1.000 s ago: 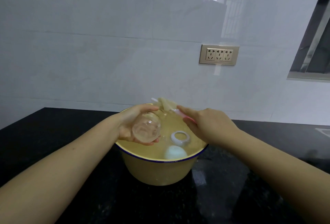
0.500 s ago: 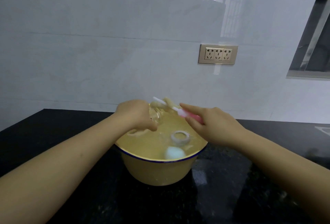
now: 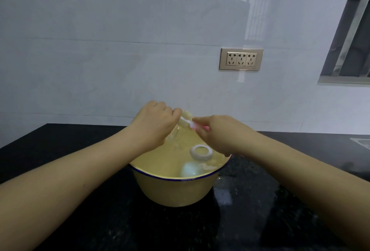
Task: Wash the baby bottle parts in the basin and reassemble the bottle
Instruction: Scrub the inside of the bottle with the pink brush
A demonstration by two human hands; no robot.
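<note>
A yellow basin (image 3: pixel 174 192) with a blue rim stands on the black desk (image 3: pixel 80 220), filled with water (image 3: pixel 160 158). Over the basin's far left rim, the left hand (image 3: pixel 155 124) shows its back, its fingers curled round a clear bottle (image 3: pixel 173 133). The hand hides most of the bottle, whose lower part dips toward the water. At the basin's far edge, a brush (image 3: pixel 185 120) with a pale sponge head meets the upper end of the bottle; I cannot tell whether the head is inside the mouth. A pale rounded cap (image 3: pixel 190 169) floats against the basin's near wall. A white collar ring (image 3: pixel 201 151) lies in the water right of the basin's centre. Over the basin's right rim, the right hand (image 3: pixel 218 132) has its fingers clamped on the brush's pink handle. On the wall above and right of the basin sits a gold socket plate (image 3: pixel 241 59). Further right is a window (image 3: pixel 348 40).
</note>
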